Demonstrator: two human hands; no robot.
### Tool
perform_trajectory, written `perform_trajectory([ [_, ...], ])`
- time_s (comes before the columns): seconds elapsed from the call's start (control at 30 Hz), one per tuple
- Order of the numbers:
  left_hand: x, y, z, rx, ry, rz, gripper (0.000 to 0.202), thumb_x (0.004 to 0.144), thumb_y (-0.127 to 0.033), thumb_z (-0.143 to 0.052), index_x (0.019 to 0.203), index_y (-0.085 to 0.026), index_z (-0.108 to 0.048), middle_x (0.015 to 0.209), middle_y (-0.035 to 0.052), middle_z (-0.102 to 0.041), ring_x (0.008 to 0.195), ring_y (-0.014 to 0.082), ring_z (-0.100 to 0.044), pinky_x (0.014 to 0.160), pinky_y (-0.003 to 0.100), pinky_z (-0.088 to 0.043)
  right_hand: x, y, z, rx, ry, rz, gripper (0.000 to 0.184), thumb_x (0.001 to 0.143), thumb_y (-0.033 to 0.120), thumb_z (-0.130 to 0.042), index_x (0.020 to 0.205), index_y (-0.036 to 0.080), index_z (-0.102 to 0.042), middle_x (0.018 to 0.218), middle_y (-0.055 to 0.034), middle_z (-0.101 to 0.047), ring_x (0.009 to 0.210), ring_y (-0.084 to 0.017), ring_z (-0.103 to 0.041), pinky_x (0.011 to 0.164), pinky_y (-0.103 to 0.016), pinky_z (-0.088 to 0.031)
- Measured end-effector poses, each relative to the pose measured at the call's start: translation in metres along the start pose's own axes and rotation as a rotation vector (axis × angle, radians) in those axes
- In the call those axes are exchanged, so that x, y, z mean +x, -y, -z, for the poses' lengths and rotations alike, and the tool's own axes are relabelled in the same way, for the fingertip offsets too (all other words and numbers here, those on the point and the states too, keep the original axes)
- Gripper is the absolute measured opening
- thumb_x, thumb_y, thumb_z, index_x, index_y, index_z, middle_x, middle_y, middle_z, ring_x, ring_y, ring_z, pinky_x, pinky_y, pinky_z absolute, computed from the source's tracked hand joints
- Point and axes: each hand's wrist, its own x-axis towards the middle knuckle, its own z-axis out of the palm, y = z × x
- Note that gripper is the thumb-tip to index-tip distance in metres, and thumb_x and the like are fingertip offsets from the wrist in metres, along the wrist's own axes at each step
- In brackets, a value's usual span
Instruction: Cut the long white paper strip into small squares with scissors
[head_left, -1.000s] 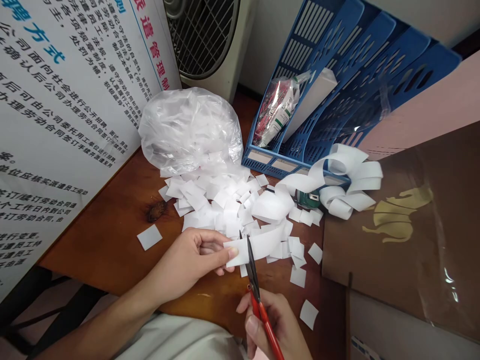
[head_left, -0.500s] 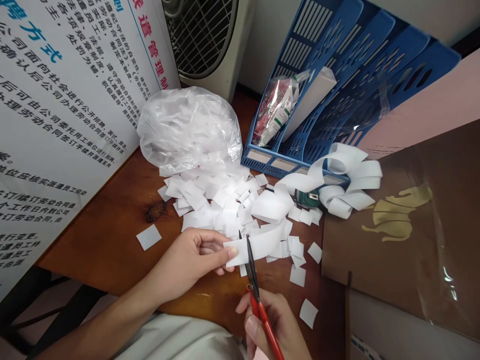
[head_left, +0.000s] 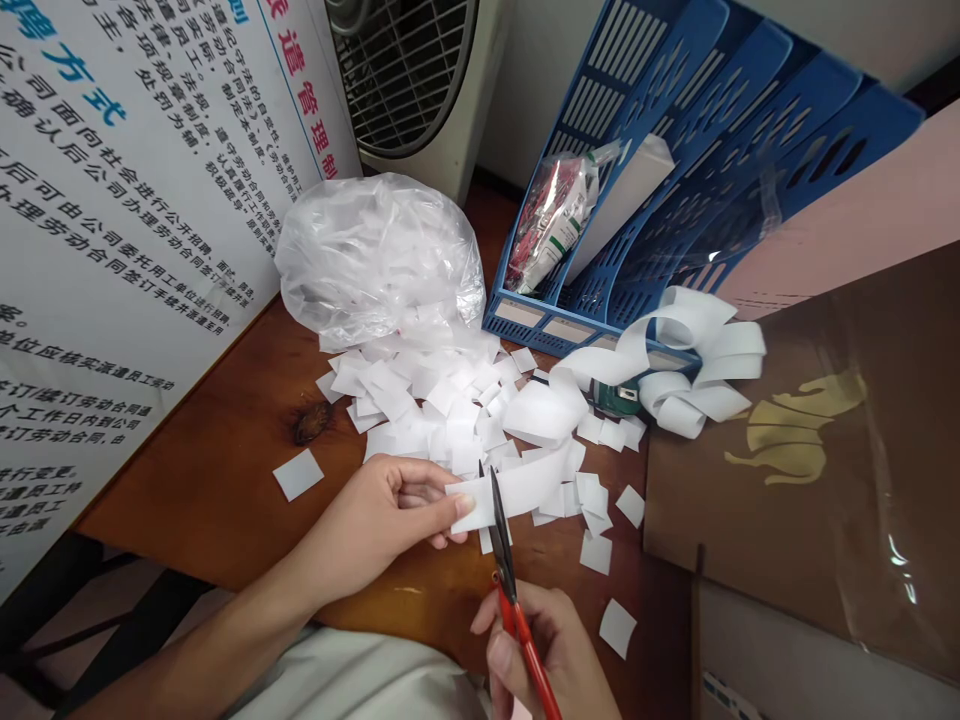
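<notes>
My left hand (head_left: 375, 525) pinched the strip (head_left: 525, 485) end over the table (head_left: 225, 480); my right hand (head_left: 551, 650) gripped the scissors (head_left: 504, 560), blades nearly closed across it. Many squares (head_left: 435, 400) lay cut; long curls (head_left: 690, 360) remained, I judged.

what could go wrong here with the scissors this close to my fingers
The scissors in the right hand cut the strip right beside the left hand's fingertips, so a nick seems possible. Cut pieces already lie near the table edge and may slide off.
</notes>
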Motion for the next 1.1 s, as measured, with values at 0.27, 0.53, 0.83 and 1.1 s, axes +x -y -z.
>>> perform_trajectory([
  [0.27,0.0,0.001,0.001,-0.005,0.002,0.008,0.017,0.078,-0.021,-0.082,0.094,-0.015,-0.082,0.072,0.003,-0.078,0.062,0.0113,-0.064,0.062,0.018,-0.051,0.009,-0.012,0.011,0.002,0.097,-0.075,0.074,0.064,0.077,-0.074,0.089,0.011,-0.053,0.063,0.0047,-0.05,0.048,-0.005,-0.054,0.05,-0.017,-0.046],
  [0.53,0.0,0.002,0.002,0.006,0.011,0.019,0.016,0.078,-0.022,-0.081,0.092,-0.014,-0.081,0.072,0.0035,-0.077,0.062,0.0116,-0.062,0.063,0.018,-0.05,0.014,-0.015,0.014,0.0,0.135,-0.082,0.065,0.065,0.069,-0.078,0.08,0.01,-0.054,0.053,0.0027,-0.051,0.045,-0.006,-0.053,0.046,-0.016,-0.043],
  [0.83,0.001,0.002,0.003,0.036,0.001,0.013,0.013,0.08,-0.025,-0.08,0.087,-0.014,-0.079,0.073,0.0035,-0.077,0.063,0.0121,-0.062,0.064,0.019,-0.05,0.019,-0.022,0.013,-0.028,0.058,-0.158,0.063,0.064,0.07,-0.077,0.072,0.013,-0.051,0.047,0.0007,-0.054,0.037,-0.007,-0.049,0.039,-0.016,-0.04],
  [1.1,-0.005,-0.004,0.003,0.339,-0.038,-0.06,0.029,0.093,-0.043,-0.065,0.105,-0.018,-0.072,0.078,0.0017,-0.075,0.074,0.0183,-0.07,0.07,0.024,-0.053,0.026,-0.044,0.015,0.034,-0.08,0.07,0.064,0.065,0.073,-0.074,0.068,0.014,-0.05,0.039,-0.0012,-0.051,0.031,-0.007,-0.045,0.036,-0.013,-0.031],
])
